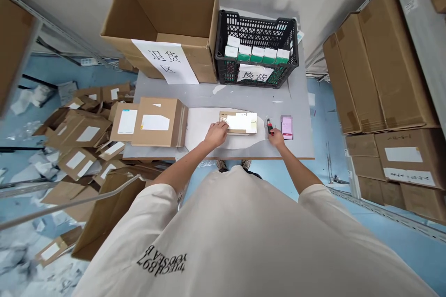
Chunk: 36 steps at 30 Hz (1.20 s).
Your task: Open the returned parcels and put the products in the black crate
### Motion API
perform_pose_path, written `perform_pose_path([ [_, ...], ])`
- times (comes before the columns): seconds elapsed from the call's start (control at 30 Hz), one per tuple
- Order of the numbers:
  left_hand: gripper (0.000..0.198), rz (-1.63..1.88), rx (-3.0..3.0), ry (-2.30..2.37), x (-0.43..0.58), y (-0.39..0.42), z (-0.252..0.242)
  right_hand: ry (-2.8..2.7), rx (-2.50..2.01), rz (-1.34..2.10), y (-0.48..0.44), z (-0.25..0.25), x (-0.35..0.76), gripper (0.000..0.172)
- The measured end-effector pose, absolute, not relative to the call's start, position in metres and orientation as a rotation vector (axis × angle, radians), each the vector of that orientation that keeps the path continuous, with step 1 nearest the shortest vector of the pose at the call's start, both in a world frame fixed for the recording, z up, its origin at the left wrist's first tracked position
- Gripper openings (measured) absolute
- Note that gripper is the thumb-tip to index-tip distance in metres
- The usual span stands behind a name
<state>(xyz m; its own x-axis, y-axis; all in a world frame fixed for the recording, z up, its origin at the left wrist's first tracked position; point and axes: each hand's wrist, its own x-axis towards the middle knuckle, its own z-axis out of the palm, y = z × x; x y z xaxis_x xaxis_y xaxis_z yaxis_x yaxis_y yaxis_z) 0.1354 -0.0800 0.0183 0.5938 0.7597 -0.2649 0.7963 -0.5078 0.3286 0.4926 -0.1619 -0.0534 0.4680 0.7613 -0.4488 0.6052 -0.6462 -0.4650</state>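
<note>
1. While we logged this one, the small brown box lay near the worktop front edge, long side towards us.
2. Our left hand rested on its left end, fingers bent; pinching or only pressing, we couldn't tell.
3. Our right hand was wrapped around a red-and-black tool, likely a cutter, beside the box, not touching it; phone just right.
4. Progress: nothing stood open on the box, so we judged it uncut so far.
5. Left, we judged the large carton and smaller carton unopened too.
6. Behind, we saw green-and-white packs already in the black crate.
</note>
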Motion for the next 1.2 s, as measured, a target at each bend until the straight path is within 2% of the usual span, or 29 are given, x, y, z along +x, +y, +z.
perform_pose_path([
  [0.43, 0.056, -0.122, 2.347, 1.346, 0.138, -0.088, 0.014, -1.697, -2.695, 0.853, -0.155, -0.077, 0.509, 0.04],
  [0.63, 0.054, -0.14, 2.346, 1.345, 0.14, -0.091, 0.017, -1.534, -2.684, 0.941, -0.151, -0.072, 0.511, 0.045],
  [0.7, 0.055, -0.155, 2.352, 1.337, 0.14, -0.09, 0.019, -1.28, -2.66, 0.996, -0.149, -0.064, 0.517, 0.047],
  [0.8, 0.057, -0.171, 2.366, 1.302, 0.139, -0.091, 0.021, -0.982, -2.581, 1.036, -0.142, -0.044, 0.529, 0.04],
  [0.93, 0.06, -0.182, 2.391, 1.22, 0.134, -0.094, 0.022, -0.878, -2.29, 1.156, -0.131, -0.007, 0.532, 0.038],
  [1.1, 0.072, -0.111, 2.396, 1.162, 0.124, -0.1, 0.017, -1.408, -1.994, 1.197, -0.122, 0.042, 0.492, 0.047],
  [1.2, 0.077, -0.067, 2.378, 1.17, 0.12, -0.103, 0.011, -1.894, -1.92, 1.087, -0.112, 0.063, 0.452, 0.043],
])
